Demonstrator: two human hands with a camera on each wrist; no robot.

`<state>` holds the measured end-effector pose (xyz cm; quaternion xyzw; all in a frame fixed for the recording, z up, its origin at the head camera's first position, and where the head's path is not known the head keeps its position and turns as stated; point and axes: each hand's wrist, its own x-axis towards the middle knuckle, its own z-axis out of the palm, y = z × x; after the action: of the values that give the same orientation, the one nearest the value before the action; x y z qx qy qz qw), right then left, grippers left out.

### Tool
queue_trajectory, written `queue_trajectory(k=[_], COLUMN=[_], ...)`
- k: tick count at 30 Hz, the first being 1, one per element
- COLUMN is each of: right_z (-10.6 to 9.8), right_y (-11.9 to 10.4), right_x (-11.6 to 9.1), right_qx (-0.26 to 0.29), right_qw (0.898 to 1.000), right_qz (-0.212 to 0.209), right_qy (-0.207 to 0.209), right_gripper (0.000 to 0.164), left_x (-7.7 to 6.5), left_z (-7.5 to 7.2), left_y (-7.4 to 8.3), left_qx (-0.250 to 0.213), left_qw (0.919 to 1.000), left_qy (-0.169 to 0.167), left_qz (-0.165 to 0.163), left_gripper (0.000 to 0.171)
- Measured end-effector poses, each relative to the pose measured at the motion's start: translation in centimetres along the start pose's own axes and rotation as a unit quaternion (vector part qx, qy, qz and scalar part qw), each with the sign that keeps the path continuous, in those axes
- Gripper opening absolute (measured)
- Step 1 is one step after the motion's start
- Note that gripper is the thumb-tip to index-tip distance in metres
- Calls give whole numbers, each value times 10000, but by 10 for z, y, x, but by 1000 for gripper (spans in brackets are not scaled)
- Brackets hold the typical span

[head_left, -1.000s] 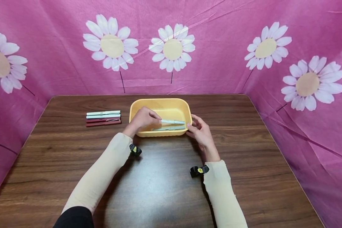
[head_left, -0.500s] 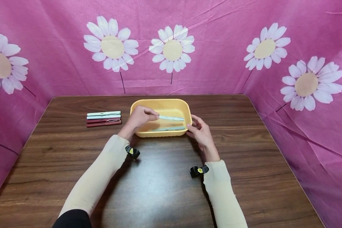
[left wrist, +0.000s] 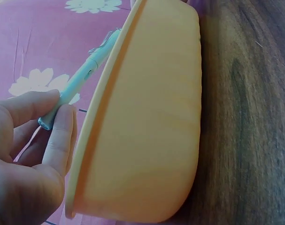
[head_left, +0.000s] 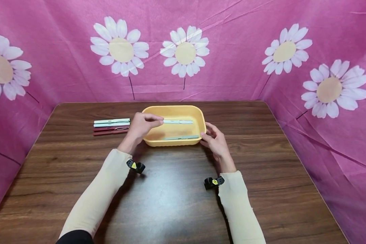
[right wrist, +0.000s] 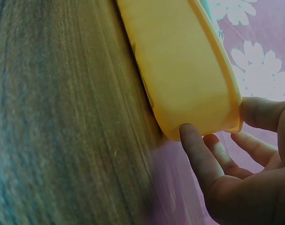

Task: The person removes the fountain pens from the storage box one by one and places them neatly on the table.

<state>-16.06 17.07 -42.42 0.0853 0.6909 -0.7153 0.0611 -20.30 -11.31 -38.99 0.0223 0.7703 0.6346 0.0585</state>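
Note:
My left hand pinches one end of a pale mint pen between thumb and fingers. The pen extends rightward over a yellow plastic tub; the left wrist view shows it tilted up above the rim, clip at the far end. Inside the tub, along its front wall, lies a second pale green pen. My right hand holds the tub's right end, a digit at the rim and other fingertips against the outer wall.
Left of the tub, two pale pens and two dark red pens lie side by side on the brown wooden table. A pink cloth with white daisies hangs behind the table and along its sides.
My left hand has lifted the mint pen up from beside the other pen and drawn it left and farther back. The right hand stays on the tub's end.

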Motion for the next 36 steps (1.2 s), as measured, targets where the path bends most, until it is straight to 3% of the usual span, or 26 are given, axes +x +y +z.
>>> queue_trajectory(k=[19, 36], right_z=[-1, -1], right_y=[2, 3], right_x=[2, 2], right_qx=[-54, -55], right_qw=[10000, 10000], right_qz=[-1, -57], right_qy=[22, 23], right_gripper=[54, 54], left_x=[-8, -20], left_z=[-17, -35], left_y=[-5, -14], left_qx=[-592, -728], left_qw=[9979, 9947], left_qy=[240, 677], left_qz=[46, 253], left_gripper=[25, 25])
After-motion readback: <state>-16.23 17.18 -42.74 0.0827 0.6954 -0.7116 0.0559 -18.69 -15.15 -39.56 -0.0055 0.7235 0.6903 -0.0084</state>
